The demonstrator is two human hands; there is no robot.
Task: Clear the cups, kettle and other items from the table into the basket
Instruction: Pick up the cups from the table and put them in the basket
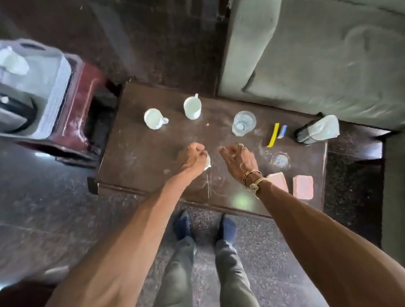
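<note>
On the dark wooden table (137, 157) stand two white mugs, one at the left (152, 118) and one behind it (192, 107), plus a clear glass tumbler (243, 123). My left hand (190, 157) grips a small white crumpled thing (207, 163) near the table's middle. Just to the right, my right hand (238, 157) hovers with relaxed fingers and holds nothing. A grey plastic basket (58, 95) sits on a maroon stool at the far left, with a dark kettle (4, 111) and a crumpled white tissue (12, 61) inside it.
A yellow stick (273, 134) and a blue-white one (282, 131) lie right of the tumbler. A black napkin holder (316, 128) stands at the right edge. A small glass dish (280, 160) and two pink pads (302, 186) lie near the front. A green sofa (321, 51) is behind.
</note>
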